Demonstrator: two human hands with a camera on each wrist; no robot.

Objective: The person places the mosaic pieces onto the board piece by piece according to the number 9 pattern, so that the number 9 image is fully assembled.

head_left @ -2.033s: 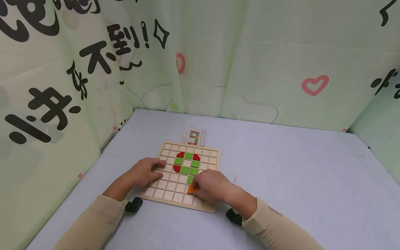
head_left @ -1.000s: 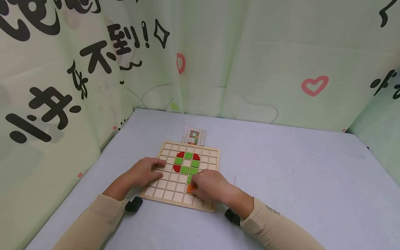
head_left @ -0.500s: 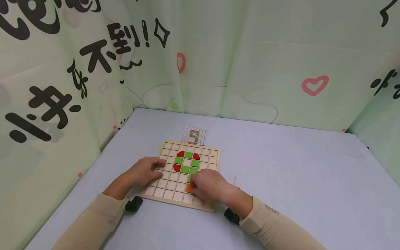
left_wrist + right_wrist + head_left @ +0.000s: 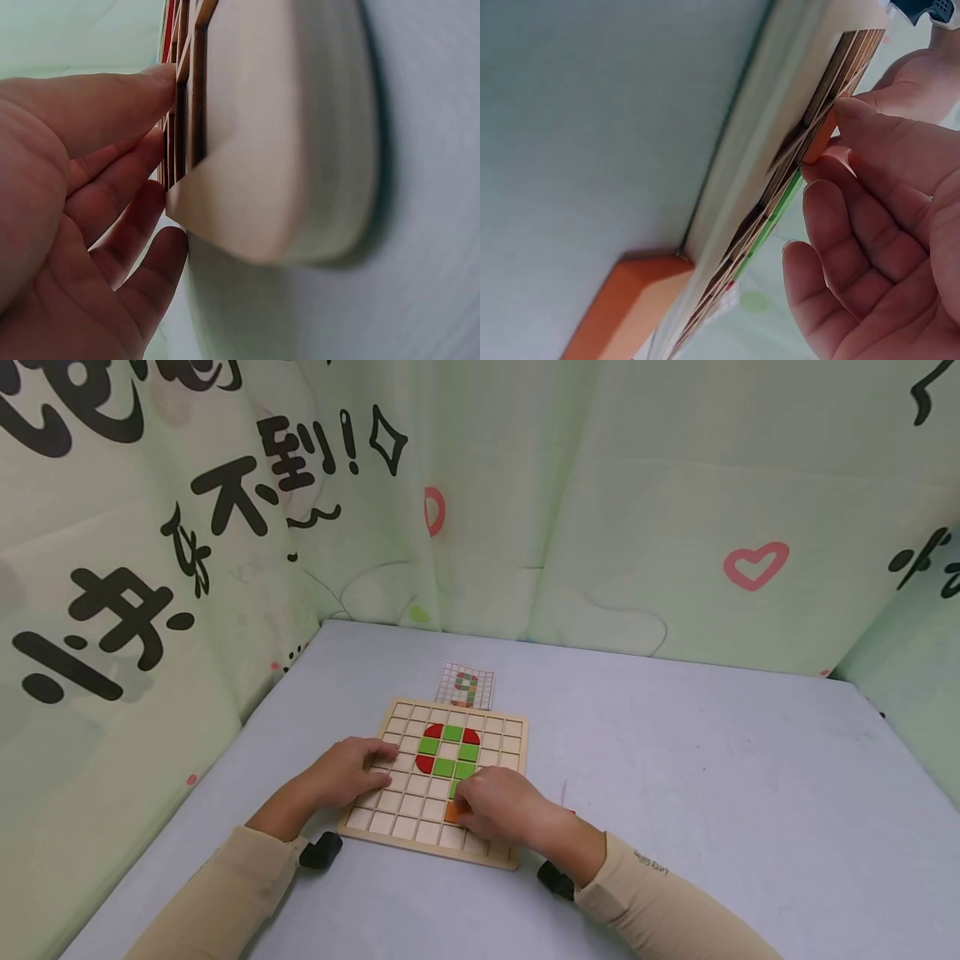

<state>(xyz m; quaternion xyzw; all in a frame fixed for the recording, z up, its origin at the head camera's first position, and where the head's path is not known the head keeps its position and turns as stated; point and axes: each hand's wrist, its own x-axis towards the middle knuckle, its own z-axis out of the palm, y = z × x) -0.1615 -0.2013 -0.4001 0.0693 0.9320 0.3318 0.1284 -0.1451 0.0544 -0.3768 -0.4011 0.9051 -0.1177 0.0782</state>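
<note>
A square wooden grid board (image 4: 408, 807) lies on the table, with several green tiles (image 4: 443, 768) and a few red rounded tiles (image 4: 424, 765) set in its cells. My right hand (image 4: 498, 806) pinches an orange tile (image 4: 452, 812) between thumb and fingers, at the cell just below the lowest green one. In the right wrist view that orange tile (image 4: 821, 140) is at the board's surface; whether it sits fully in its cell I cannot tell. My left hand (image 4: 345, 774) rests on the board's left side, thumb and fingertips touching it, holding no tile.
Behind the board lies a small printed card (image 4: 466, 686) with a coloured grid pattern. The right wrist view shows another orange block (image 4: 630, 307) on the table beside the board's edge. A printed curtain (image 4: 637, 527) encloses the table's back and sides.
My right hand has shifted slightly left, and the orange tile has moved with it, more into line below the green tiles. The left hand and the board stay in place.
</note>
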